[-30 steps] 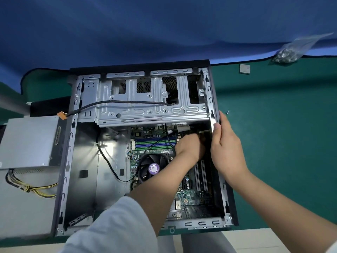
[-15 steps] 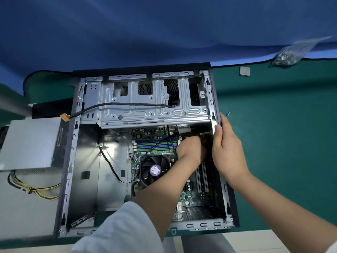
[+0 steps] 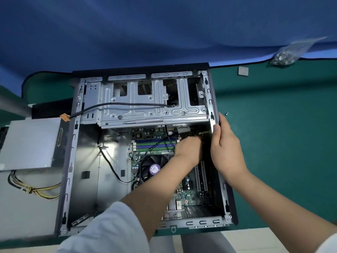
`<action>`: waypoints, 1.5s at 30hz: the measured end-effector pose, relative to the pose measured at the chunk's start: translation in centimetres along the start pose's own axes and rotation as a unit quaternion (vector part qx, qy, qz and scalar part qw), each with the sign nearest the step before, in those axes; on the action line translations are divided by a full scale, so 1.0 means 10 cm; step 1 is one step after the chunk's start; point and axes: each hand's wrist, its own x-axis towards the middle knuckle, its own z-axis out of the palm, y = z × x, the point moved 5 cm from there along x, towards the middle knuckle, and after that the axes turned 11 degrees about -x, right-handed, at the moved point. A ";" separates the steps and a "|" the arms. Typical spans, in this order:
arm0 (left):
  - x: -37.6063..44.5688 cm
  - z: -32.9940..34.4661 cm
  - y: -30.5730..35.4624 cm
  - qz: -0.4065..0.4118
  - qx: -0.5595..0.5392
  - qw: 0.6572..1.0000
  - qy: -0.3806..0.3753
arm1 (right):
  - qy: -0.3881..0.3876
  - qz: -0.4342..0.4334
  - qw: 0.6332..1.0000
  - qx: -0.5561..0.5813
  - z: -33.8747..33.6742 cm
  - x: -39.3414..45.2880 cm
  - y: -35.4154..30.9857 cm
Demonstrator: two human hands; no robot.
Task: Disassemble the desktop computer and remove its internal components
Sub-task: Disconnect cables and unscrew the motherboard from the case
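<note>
The opened desktop case [image 3: 74,161] lies on its side on a green mat. Inside are the silver drive cage [image 3: 149,105], the motherboard [image 3: 189,194] with green and blue RAM slots [image 3: 155,144], and the CPU fan [image 3: 153,168]. My left hand [image 3: 187,148] reaches into the case at the motherboard's upper right, fingers curled around something near a small card or connector; what it holds is hidden. My right hand [image 3: 226,148] grips the case's right wall, thumb on the rim.
The removed power supply [image 3: 31,143] with yellow and black cables [image 3: 34,189] sits left of the case. A black cable [image 3: 127,105] crosses the drive cage. A loose screw [image 3: 226,113], a small grey square chip [image 3: 242,71] and a bag of screws [image 3: 288,55] lie on the mat at right.
The view has shifted slightly. Both hands stay in almost the same place, the left working inside the case and the right on the wall.
</note>
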 end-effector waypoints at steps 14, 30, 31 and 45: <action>-0.97 -0.17 -1.08 -0.078 0.079 0.993 -0.045 | -0.180 -0.258 0.836 -0.450 0.44 -0.50 -0.46; -0.88 -0.17 -1.01 -0.134 0.179 0.955 -0.197 | -0.313 -0.215 0.561 -0.735 0.96 0.21 -0.17; -0.88 -0.16 -1.02 -0.133 0.178 0.954 -0.200 | -0.311 -0.226 0.545 -0.745 0.98 0.21 -0.16; -0.88 -0.14 -1.01 -0.129 0.183 0.956 -0.192 | -0.341 -0.190 0.564 -0.728 1.02 0.32 -0.11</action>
